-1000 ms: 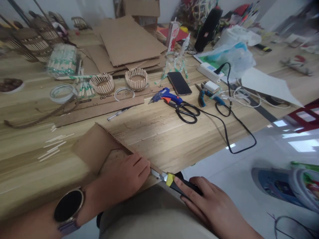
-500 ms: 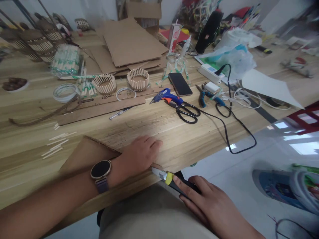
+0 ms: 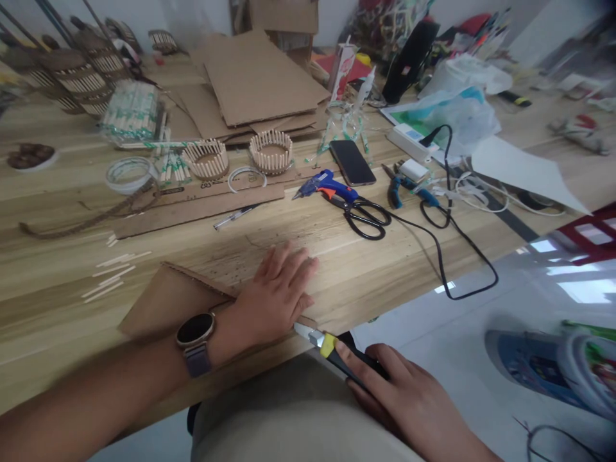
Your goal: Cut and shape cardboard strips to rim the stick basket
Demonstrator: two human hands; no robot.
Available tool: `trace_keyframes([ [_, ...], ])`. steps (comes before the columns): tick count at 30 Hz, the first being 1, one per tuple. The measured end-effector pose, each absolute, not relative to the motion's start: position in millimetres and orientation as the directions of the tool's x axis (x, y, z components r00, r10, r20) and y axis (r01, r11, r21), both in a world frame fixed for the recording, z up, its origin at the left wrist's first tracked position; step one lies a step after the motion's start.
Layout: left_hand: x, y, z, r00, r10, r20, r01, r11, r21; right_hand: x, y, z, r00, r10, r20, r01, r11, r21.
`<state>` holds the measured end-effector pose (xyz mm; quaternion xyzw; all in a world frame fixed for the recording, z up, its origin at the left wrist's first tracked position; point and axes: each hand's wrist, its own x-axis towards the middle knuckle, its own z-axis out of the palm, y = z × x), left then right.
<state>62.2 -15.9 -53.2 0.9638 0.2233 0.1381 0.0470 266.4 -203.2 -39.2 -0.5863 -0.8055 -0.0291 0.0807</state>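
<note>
My left hand (image 3: 276,292) lies flat with its fingers spread, pressing over a piece of cardboard (image 3: 168,298) at the table's front edge. Much of that cardboard is hidden under the hand and forearm. A watch is on the left wrist. My right hand (image 3: 399,391) is closed around the dark handle of a yellow-and-black utility knife (image 3: 329,345), its index finger stretched along the top. The knife's blade is out, and its tip meets the cardboard's edge just right of my left hand.
Beyond my hands lie scissors (image 3: 368,218), a blue glue gun (image 3: 332,186), a phone (image 3: 353,162), pliers (image 3: 395,189) and a pen (image 3: 233,217). Two stick rings (image 3: 271,153) stand on a cardboard strip (image 3: 202,208). Thin sticks (image 3: 110,282) lie left. A bucket (image 3: 534,366) stands on the floor.
The fingers of my left hand have spread apart and flattened, and the thumb now shows. My right hand and the knife stay nearly in place. The view has shifted slightly.
</note>
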Motion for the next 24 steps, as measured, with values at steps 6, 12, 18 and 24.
trace_keyframes([
  [6, 67.9, -15.2, -52.6, 0.834, 0.499, 0.236, 0.465, -0.866, 0.184, 259.1, -205.3, -37.9, -0.234, 0.963, 0.134, 0.963, 0.249, -0.105],
  [12, 49.9, -6.7, -22.7, 0.847, 0.372, 0.379, 0.326, -0.928, 0.183, 263.9, -189.2, -10.1, -0.218, 0.975, -0.049, 0.918, 0.188, -0.35],
  [18, -3.3, -13.5, -4.9, 0.908, 0.334, 0.253, 0.319, -0.943, 0.097, 280.0, -165.8, 18.5, -0.306, 0.94, -0.148, 0.905, 0.24, -0.351],
  [24, -20.2, -0.9, -17.1, 0.926, 0.366, 0.097, 0.351, -0.926, 0.14, 290.9, -139.1, 32.4, -0.423, 0.904, -0.064, 0.892, 0.402, -0.205],
])
